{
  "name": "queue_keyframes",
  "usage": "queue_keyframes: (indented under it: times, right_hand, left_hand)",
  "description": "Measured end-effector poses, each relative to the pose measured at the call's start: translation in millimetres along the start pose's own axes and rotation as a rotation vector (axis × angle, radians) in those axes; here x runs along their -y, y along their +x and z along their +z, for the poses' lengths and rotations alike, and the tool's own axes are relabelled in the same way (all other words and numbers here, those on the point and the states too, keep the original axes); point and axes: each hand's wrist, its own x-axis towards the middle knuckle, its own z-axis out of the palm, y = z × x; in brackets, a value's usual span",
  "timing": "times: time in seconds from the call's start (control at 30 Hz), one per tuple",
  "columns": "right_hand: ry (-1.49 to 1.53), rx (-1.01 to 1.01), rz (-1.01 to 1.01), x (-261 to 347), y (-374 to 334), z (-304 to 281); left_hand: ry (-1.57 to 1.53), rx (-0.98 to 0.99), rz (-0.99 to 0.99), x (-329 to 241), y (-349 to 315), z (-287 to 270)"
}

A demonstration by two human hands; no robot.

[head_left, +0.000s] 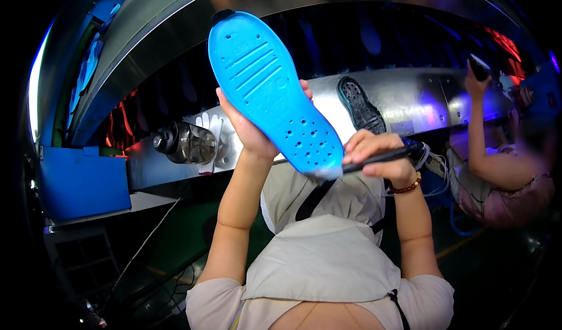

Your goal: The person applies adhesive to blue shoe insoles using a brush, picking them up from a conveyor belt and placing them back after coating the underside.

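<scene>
A bright blue, shoe-sole-shaped piece (263, 84) with ridges and small holes is tilted up in front of me. My left hand (252, 125) grips it from behind and along its edge; fingertips show at its far side, and a black bit sticks out at its top end. My right hand (380, 157) is closed around a black-handled brush (386, 156). The brush's pale, blurred bristles touch the lower end of the blue sole.
On the metal bench (410, 96) lies a black sole with a teal rim (360, 105). To the left are a dark-lidded bottle (190, 143), a white glove (211, 122) and a blue box (85, 181). On the right, a co-worker's hand (479, 84) raises a dark-and-white object.
</scene>
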Motion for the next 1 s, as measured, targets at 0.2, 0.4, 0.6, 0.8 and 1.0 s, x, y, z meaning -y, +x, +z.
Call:
queue_keyframes:
  times: [0.2,0.4,0.6,0.8,1.0]
  right_hand:
    - [0.225,-0.289,0.093,-9,-2,18]
    - [0.047,-0.124,0.149,6,2,28]
    - [-0.189,0.023,0.042,25,9,7]
    - [-0.27,0.45,0.115,42,18,-2]
    - [-0.349,0.475,0.089,48,28,-7]
  left_hand:
    - [-0.18,-0.125,-0.074,13,-11,20]
    - [-0.201,0.094,-0.295,31,-28,-18]
    - [0.07,0.148,-0.427,8,-25,-10]
    - [0.298,0.126,-0.778,-2,-21,-2]
    - [0.434,0.165,-0.866,-5,-18,0]
